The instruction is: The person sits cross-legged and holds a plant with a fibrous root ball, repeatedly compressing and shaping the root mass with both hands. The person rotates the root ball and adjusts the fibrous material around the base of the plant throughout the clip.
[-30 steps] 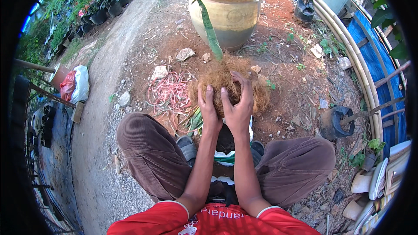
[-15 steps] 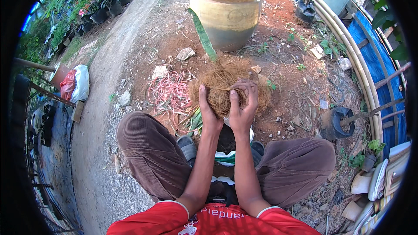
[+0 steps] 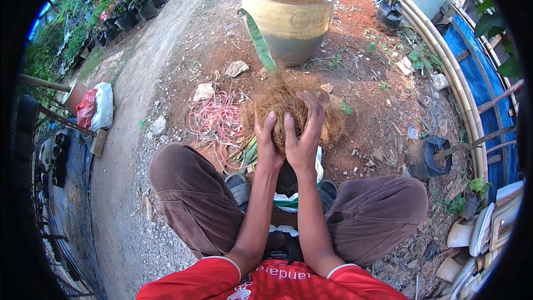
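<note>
A bundle of brown coconut fibre sits between my two hands, with one long green leaf standing up out of its far side, leaning left. My left hand cups the near left side of the bundle, its far fingers hidden behind the strands. Round the right side wraps my right hand, fingers curved over the fibre. Both thumbs press on the near face, close to each other. More loose fibre lies on the ground just right of the bundle. Below my wrists is a sack with dark contents.
Pink plastic string lies tangled on the left, beside cut green leaves. A large glazed pot stands beyond the bundle. To the right are a black grow bag and a bamboo rail. Stones dot the soil.
My right hand's fingers, bent more tightly before, now stretch farther over the fibre, and its thumb has shifted left. My left thumb has also moved right onto the bundle's near face.
</note>
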A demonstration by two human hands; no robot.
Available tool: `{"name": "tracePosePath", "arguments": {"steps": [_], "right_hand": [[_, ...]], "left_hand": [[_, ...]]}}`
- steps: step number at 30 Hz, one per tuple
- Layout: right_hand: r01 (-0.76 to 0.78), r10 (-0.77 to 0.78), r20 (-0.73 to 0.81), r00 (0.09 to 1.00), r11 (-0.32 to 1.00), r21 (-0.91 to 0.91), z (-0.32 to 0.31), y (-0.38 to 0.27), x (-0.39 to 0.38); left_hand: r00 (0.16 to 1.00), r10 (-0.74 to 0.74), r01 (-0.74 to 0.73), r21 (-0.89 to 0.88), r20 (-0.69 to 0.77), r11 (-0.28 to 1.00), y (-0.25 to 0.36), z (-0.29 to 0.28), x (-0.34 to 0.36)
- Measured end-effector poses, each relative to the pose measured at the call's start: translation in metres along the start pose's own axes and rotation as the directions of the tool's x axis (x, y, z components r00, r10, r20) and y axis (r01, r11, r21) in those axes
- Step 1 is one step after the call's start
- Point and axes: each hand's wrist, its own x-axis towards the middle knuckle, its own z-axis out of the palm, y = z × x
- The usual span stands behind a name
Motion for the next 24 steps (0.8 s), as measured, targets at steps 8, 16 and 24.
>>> {"name": "tracePosePath", "arguments": {"steps": [8, 16, 24], "right_hand": [[-0.020, 0.017, 0.018, 1.000, 0.988, 0.156, -0.001, -0.003, -0.002], [0.102, -0.061, 0.203, 0.977, 0.974, -0.200, -0.004, -0.010, -0.001], [0.102, -0.101, 0.009, 0.995, 0.986, -0.130, -0.002, -0.015, -0.003]], "left_hand": [[0.999, 0.000, -0.001, -0.005, -0.032, 1.000, 0.004, 0.001, 0.002], [0.996, 0.065, -0.058, 0.103, -0.061, 0.993, 0.001, -0.006, 0.005], [0.994, 0.030, -0.017, 0.126, -0.101, 0.992, 0.005, -0.006, 0.001]]}}
